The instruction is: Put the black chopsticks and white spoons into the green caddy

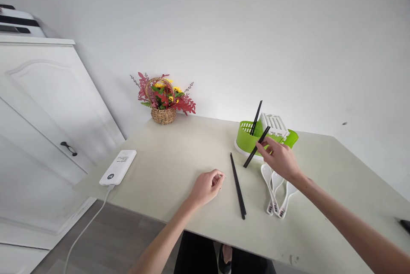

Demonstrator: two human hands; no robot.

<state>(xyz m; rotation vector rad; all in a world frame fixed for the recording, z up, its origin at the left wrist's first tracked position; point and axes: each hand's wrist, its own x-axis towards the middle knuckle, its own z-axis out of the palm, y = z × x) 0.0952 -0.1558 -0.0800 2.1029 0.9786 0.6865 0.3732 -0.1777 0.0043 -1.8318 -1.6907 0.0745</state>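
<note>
One black chopstick pinched in the right hand point(279, 157), just in front of a green cutlery drainer.

Right hand grips the held chopstick point(256, 147) by its upper part, tilted, its lower tip just above the tabletop point(179, 154) beside the drainer point(248, 139), where another black chopstick point(256, 117) stands leaning. Left hand point(207, 186) rests on the tabletop, fingers loosely curled and holding nothing. Between the hands lies a chopstick pair point(238, 185); three white spoons point(276, 188) lie under the right wrist. Farther off sit a flower basket point(163, 99) and a white power bank point(118, 167).
</note>
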